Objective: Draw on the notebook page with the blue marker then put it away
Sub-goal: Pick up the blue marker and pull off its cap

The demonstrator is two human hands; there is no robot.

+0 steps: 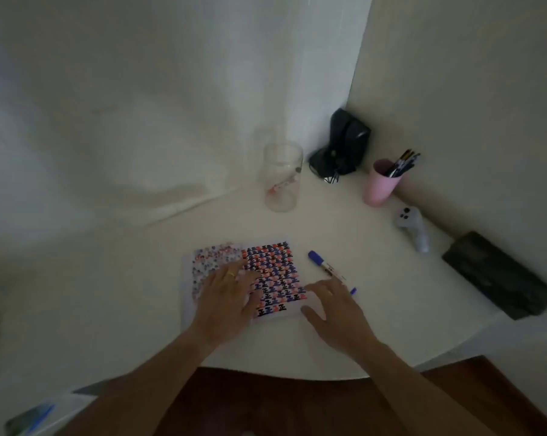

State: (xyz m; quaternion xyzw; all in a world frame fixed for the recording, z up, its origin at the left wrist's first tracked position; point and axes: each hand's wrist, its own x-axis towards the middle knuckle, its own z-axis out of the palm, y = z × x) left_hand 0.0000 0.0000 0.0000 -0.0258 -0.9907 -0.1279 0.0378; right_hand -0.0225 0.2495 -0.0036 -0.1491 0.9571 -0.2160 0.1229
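Capped blue marker (328,268) beside patterned notebook (272,272)

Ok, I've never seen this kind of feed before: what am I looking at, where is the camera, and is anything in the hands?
There is no machine here. One wide-angle camera worn on a person's head looks down at their bare hands on a white table. The left hand lies flat on a notebook with a patterned cover. The right hand is open and holds nothing, its fingertips close to the blue marker lying on the table beside the notebook. Further back stand a clear jar, a pink cup of pens, a black device, a white controller and a dark case.
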